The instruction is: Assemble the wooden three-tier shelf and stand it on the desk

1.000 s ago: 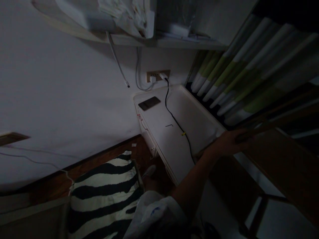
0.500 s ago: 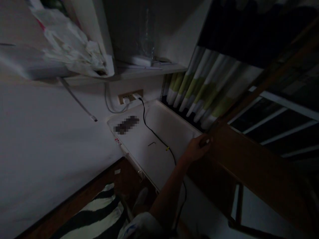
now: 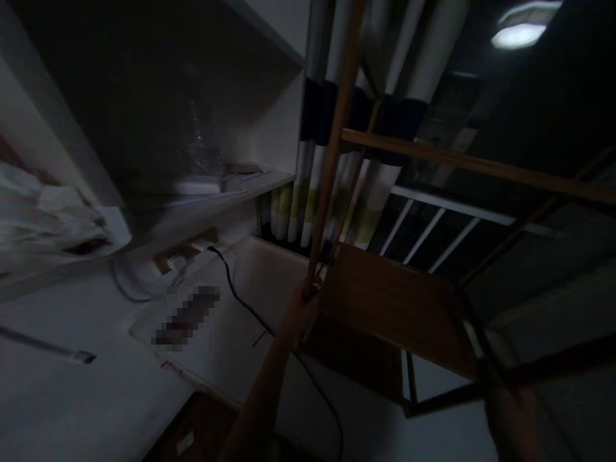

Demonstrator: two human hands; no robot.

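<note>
A brown wooden rack with a flat board, tall posts and a crossbar stands ahead of me, tilted in the view. My left hand is closed around its near left post, just above the white surface. At the lower right, my right hand is dark and blurred, against the rack's right post; its fingers seem wrapped round the wood. Beside my left forearm, a black cable runs down from the wall socket. A small L-shaped hex key lies by that cable.
A white low-rimmed surface lies beneath the left arm. White shelving with a clear plastic item overhangs it. The wall socket holds two plugs. Striped curtains and white railings are behind the rack. A cable end hangs left.
My view has swung up and right, bringing more of the rack and my right hand into sight. The left hand still grips the rack's post, which now shows plainly.
</note>
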